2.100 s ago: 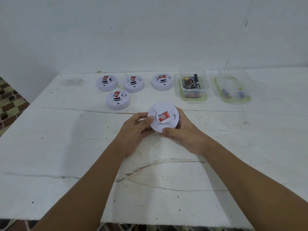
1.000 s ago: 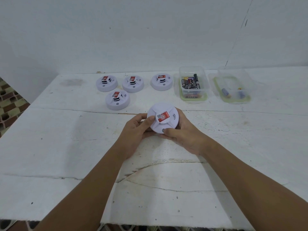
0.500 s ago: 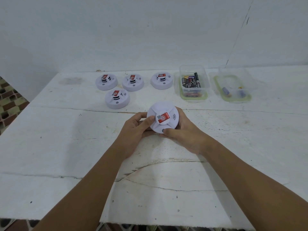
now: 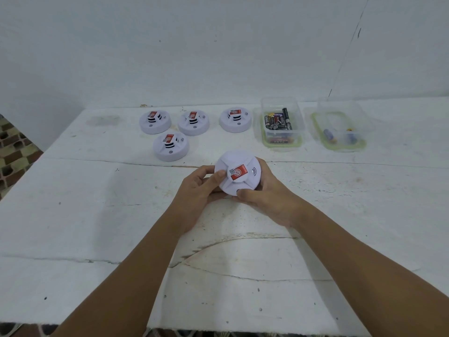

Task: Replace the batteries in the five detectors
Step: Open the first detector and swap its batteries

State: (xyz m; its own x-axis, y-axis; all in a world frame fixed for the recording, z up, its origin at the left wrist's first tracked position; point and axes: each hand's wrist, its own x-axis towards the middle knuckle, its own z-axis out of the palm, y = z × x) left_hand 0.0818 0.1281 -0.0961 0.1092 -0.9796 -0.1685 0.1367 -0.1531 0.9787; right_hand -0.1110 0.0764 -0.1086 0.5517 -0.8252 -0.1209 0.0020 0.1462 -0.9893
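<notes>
Above the tabletop (image 4: 73, 215), a held detector (image 4: 237, 176) sits between both hands.
Round and white, it tilts its red-labelled face up toward the camera; a disc, it has no long axis. Left hand (image 4: 196, 190) grips its left edge, thumb on the face; right hand (image 4: 269, 198) curls its fingers round the right rim. Four more detectors (image 4: 170, 147) lie face up behind. Two clear tubs stand right: one (image 4: 281, 122) full of batteries, the other (image 4: 340, 127) holding two.

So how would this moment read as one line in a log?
step: open detector | both hands: left hand and right hand grip held detector | lid: closed | four detectors: waiting
</notes>
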